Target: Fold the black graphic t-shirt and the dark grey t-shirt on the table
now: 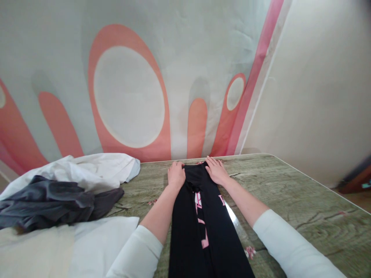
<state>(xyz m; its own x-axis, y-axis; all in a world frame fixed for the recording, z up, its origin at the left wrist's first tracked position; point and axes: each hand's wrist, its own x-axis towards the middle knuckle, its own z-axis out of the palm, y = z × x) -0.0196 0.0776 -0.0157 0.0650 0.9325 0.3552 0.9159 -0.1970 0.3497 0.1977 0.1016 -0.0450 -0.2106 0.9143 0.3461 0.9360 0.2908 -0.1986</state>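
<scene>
A black garment (pixel 189 231) with pink lettering lies lengthwise on the table, its two sides folded inward so that they nearly meet down the middle. Its far end shows a dark band between my hands. At the far left corner, my left hand (pixel 176 175) has its fingers curled over the cloth, gripping the edge. My right hand (pixel 216 171) lies on the far right corner with its fingers stretched out and slightly apart, touching the fabric. The near end of the garment runs out of the bottom of the view.
A wood-patterned table (pixel 290 193) extends to the right, with its edge against the patterned wall (pixel 179 58). On the left lie a crumpled white cloth (pixel 101 166), a dark grey cloth (pixel 58 200) and a pale cloth (pixel 107 239). A brown object (pixel 356 177) stands at the far right.
</scene>
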